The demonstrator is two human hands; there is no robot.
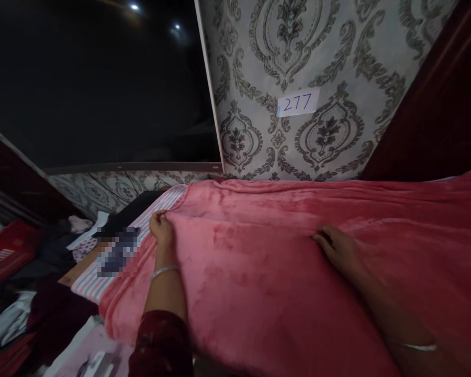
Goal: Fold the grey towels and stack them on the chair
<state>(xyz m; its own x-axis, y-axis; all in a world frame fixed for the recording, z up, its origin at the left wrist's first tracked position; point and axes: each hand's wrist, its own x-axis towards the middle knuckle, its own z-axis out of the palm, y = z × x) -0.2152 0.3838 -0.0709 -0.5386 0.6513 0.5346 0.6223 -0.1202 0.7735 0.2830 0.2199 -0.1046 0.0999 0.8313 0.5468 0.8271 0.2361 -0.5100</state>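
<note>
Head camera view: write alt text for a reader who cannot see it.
The left hand pinches a pink fleece blanket over a striped sheet while the right hand rests on it. Behind is damask wallpaper labelled 277.

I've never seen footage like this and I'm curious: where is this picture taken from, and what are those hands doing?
No machine here. This one picture comes from a camera worn on a person's head, looking forward and down, so both arms are that person's own. The left hand, with a silver bangle at its wrist, pinches the edge of a pink fleece blanket. The right hand lies against the blanket further along. A striped cloth shows past the blanket's edge. On the patterned wall behind, a paper label reads 277.
</note>
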